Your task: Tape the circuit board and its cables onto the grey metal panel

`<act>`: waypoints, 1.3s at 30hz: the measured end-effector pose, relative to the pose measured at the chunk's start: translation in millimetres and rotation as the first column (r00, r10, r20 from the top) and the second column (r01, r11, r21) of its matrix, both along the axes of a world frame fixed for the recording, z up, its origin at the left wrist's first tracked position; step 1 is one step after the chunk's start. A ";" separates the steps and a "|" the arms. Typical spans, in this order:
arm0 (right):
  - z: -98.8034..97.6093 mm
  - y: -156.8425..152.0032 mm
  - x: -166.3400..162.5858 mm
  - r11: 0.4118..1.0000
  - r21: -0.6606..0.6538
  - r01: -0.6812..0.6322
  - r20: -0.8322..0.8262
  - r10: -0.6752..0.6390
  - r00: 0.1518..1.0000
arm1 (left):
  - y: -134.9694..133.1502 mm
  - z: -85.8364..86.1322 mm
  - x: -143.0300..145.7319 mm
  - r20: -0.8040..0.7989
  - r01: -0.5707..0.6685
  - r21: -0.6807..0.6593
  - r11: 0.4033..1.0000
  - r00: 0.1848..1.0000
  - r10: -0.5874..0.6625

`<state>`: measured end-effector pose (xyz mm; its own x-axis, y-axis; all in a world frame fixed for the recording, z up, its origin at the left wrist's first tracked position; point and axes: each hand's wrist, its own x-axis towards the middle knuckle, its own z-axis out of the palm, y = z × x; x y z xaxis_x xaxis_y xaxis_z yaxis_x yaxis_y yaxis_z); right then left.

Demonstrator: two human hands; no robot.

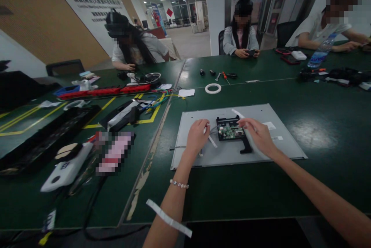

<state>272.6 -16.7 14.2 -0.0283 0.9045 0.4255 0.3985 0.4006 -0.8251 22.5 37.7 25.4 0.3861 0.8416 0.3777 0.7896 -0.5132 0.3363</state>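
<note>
A flat grey panel (185, 155) lies on the table, with a black plastic bracket (245, 145) and a green circuit board (232, 133) on it. My left hand (198, 135) is closed in a pinch at the left of the board, by its thin grey cables (213, 130). What its fingertips hold is too small to make out. One strip of white tape (213, 141) is just below those fingers. Over the board's right side, my right hand (259, 136) pinches another strip of white tape (236, 113). A further tape strip (168, 217) is stuck across my left forearm.
A white tape roll (213, 88) and an orange screwdriver (224, 76) lie beyond the panel. At left are a long black housing (49, 140), a white device (66, 169) and cables. A water bottle (320, 53) stands far right. Several people sit across the table.
</note>
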 end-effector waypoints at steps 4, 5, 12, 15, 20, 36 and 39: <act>-8.7 24.6 30.8 0.987 -0.149 0.059 -0.366 -0.110 0.924 | -2.6 7.1 27.8 0.105 0.060 0.058 0.997 0.992 -0.066; -11.0 28.4 34.7 0.983 -0.177 0.057 -0.422 -0.128 0.898 | -1.9 9.8 35.7 0.125 0.079 0.059 0.995 0.988 -0.085; -27.2 37.7 29.3 0.957 -0.278 -0.086 -0.538 -0.080 0.839 | 12.7 15.4 89.8 0.327 0.162 0.011 0.987 0.932 -0.157; -31.6 38.7 24.9 0.952 -0.259 -0.162 -0.494 0.013 0.869 | 19.6 5.1 102.6 0.354 0.179 -0.044 0.983 0.923 -0.152; -32.1 39.6 21.9 0.957 -0.244 -0.158 -0.454 0.031 0.891 | 29.1 -10.2 108.9 0.384 0.173 -0.101 0.980 0.915 -0.122; -29.8 47.7 15.0 0.989 -0.133 0.071 -0.374 -0.116 0.920 | 40.0 -30.1 106.2 0.349 0.093 -0.241 0.966 0.937 -0.003; -32.1 49.4 15.3 0.989 -0.137 0.063 -0.392 -0.112 0.913 | 37.2 -28.5 107.9 0.313 0.081 -0.221 0.972 0.950 -0.008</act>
